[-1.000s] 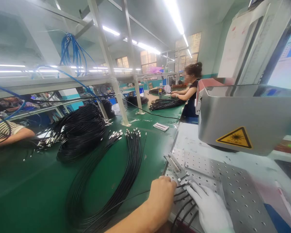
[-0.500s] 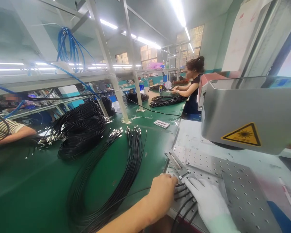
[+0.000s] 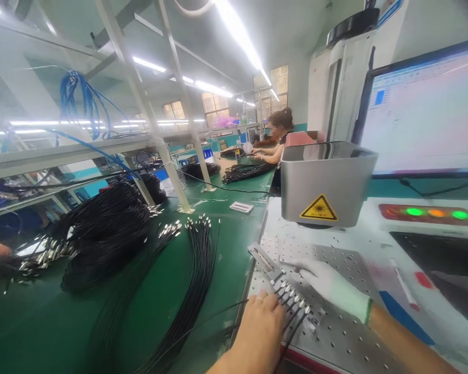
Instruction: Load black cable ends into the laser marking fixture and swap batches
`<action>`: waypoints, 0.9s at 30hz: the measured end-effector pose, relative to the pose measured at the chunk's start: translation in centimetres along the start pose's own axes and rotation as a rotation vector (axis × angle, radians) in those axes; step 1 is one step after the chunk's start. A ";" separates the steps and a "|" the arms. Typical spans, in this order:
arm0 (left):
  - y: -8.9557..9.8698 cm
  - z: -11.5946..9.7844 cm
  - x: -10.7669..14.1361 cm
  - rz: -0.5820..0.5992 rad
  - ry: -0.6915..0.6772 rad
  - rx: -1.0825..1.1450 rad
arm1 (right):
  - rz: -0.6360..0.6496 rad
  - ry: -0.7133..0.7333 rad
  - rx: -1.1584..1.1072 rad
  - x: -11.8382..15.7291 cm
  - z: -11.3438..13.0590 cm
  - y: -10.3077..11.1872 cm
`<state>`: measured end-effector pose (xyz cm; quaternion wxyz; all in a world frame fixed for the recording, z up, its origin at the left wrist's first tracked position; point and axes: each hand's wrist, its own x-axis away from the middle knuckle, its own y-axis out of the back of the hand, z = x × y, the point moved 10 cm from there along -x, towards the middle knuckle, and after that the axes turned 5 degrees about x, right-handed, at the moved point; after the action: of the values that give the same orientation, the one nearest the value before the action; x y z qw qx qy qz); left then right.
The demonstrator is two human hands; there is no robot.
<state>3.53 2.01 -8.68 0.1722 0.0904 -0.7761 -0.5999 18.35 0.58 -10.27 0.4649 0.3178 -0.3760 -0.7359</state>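
Note:
My bare left hand (image 3: pixel 263 319) has its fingers curled over black cables at the front edge of the perforated metal plate (image 3: pixel 335 332). Beside its fingertips, several cables with silver connectors (image 3: pixel 294 297) lie side by side. A narrow metal fixture (image 3: pixel 263 259) extends up and left from them. My right hand (image 3: pixel 322 278), in a white glove, reaches in from the right above the connectors, fingers pointing left over the plate; what its fingertips hold, if anything, is too small to tell. A grey laser head (image 3: pixel 327 182) with a yellow warning label hangs behind the plate.
Long black cables (image 3: pixel 198 280) and a large coiled cable pile (image 3: pixel 105 228) lie on the green table (image 3: pixel 226 249). A monitor (image 3: pixel 425 114), lit buttons (image 3: pixel 429 213) and a white pen (image 3: pixel 403 285) are at the right. A co-worker (image 3: pixel 278 135) sits further back.
The view has turned right, bringing the monitor and buttons in. My gloved right hand has moved up off the cables, uncovering the row of connectors. My left hand stays by the cables.

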 end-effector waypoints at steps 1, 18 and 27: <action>-0.2 -0.2 0.0 0.016 0.000 0.001 | 0.016 -0.044 0.110 -0.1 0.2 0.4; -5.0 -1.8 -3.5 0.019 0.075 -0.131 | 0.092 -0.201 0.561 -1.5 1.5 -2.8; -9.4 0.0 -4.2 0.030 0.178 -0.205 | 0.063 -0.200 0.500 -1.5 1.1 -3.2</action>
<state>6.84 0.97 -18.41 0.2576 0.1136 -0.6938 -0.6629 16.57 3.15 -12.24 0.3553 0.3368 -0.5999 -0.6328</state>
